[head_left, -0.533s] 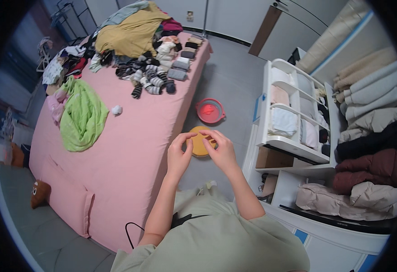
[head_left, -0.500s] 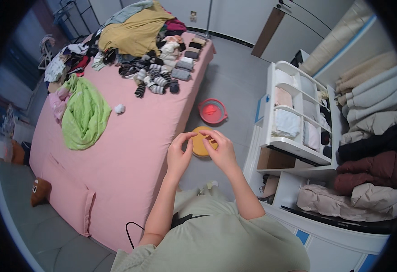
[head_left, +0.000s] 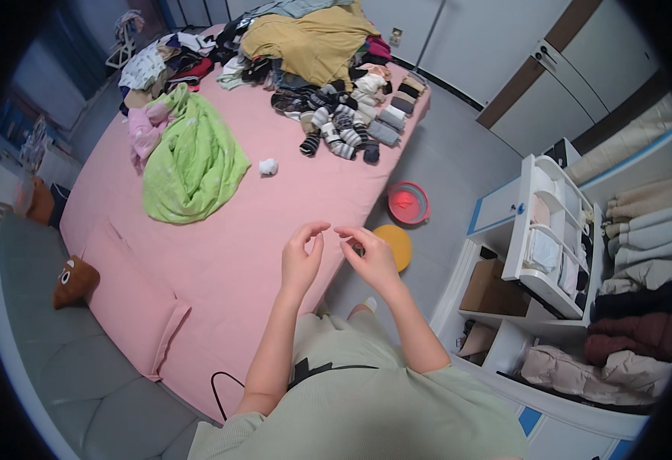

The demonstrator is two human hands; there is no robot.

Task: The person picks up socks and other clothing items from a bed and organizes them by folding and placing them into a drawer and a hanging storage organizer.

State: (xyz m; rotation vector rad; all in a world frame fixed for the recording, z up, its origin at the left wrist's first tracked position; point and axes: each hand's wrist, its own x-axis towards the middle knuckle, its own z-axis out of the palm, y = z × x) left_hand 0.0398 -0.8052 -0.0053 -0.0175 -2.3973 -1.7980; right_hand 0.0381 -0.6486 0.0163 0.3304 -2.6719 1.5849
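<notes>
Above the edge of the pink bed (head_left: 236,264): two hands are held up, the left hand (head_left: 302,259) over the sheet and the right hand (head_left: 377,263) partly in front of a yellow round object (head_left: 399,247); nothing is held by either.
Fingers (head_left: 311,228): loosely curved and spread from the thumbs on both hands, the tips of the two hands brought near each other, a gap left between.
Hands: judged to be idle, since no item is seen touched; for anything to be grasped, a reach and a closing grip would be called for.
Floor (head_left: 439,153): one yellow round object is stood beside the bed, one red basin (head_left: 423,201) just beyond it.
Mid-bed: one green cloth (head_left: 194,165) is bunched against one pink cloth (head_left: 149,134); one white ball (head_left: 268,166) is set apart.
Far end: one yellow garment (head_left: 309,42) is draped over a heap; striped socks (head_left: 341,138) are piled, too overlapped to be counted; about six folded bundles (head_left: 384,133) are lined along the edge.
Headboard (head_left: 25,322): one pillow (head_left: 133,307) and one brown plush toy (head_left: 75,284) are placed nearby.
Wardrobe side: one divided drawer (head_left: 516,230) is pulled out.
</notes>
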